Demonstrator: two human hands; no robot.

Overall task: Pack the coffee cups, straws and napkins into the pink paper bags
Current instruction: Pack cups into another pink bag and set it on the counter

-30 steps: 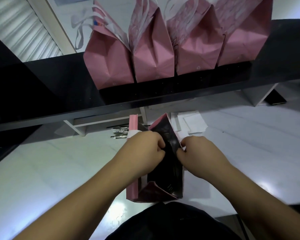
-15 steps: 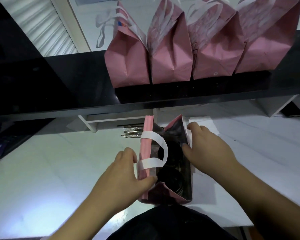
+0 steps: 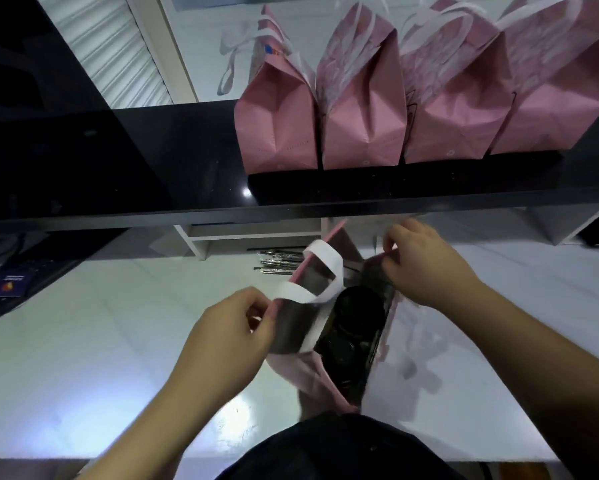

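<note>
A pink paper bag (image 3: 311, 375) with a white handle (image 3: 322, 268) stands open on the white counter (image 3: 83, 358) in front of me. Dark cup lids (image 3: 358, 306) show inside it. My left hand (image 3: 228, 337) pinches the bag's left rim. At the far right, my right hand (image 3: 426, 265) grips the bag's right rim and holds the mouth apart. Wrapped straws (image 3: 277, 263) lie on the counter just behind the bag. No napkins can be made out now.
Several pink paper bags (image 3: 363, 109) with white handles stand in a row on a black shelf (image 3: 152, 168) above the counter. White shelf supports (image 3: 194, 242) sit under it. A dark keyboard and a blue card (image 3: 3, 284) lie at the far left.
Both hands went from pressing together at the bag's top to its two rims, and the mouth is now wide apart. My right hand moved up and right. The view shifted upward.
</note>
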